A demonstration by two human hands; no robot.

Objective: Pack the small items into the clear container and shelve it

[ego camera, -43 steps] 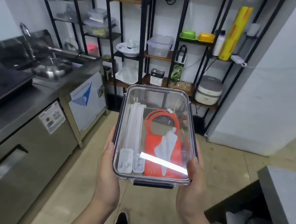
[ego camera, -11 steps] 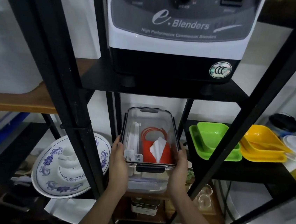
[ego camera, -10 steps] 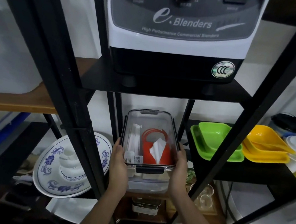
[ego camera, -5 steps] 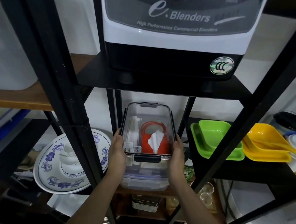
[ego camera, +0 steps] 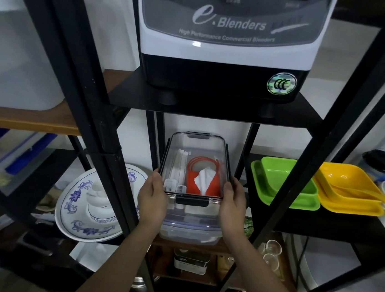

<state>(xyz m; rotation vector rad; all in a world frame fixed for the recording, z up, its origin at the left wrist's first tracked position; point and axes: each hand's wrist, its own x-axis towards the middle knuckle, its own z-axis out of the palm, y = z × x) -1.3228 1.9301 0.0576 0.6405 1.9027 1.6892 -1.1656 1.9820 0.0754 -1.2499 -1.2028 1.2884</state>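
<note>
Head view: both hands clamp the clear container (ego camera: 195,167) — left hand (ego camera: 152,197) and right hand (ego camera: 233,203) on its long sides. Its long axis points straight into the shelf (ego camera: 190,243), resting atop another plastic box (ego camera: 190,228); equally near, a level push seats it.

Both hands grip a clear container (ego camera: 197,151) by its near corners, the left hand (ego camera: 151,197) on one side and the right hand (ego camera: 234,203) on the other; its lid is on, with a black latch (ego camera: 191,201) facing the person; inside lie white sticks (ego camera: 176,165), an orange pouch (ego camera: 203,180) and a white tissue (ego camera: 203,179); it sits on top of another clear tub (ego camera: 190,228) in a black shelf rack (ego camera: 91,102); a blender base (ego camera: 224,37) stands on the shelf above; a blue-patterned plate (ego camera: 78,207) leans to the left; green trays (ego camera: 280,181) and yellow trays (ego camera: 346,188) rest to the right.
</note>
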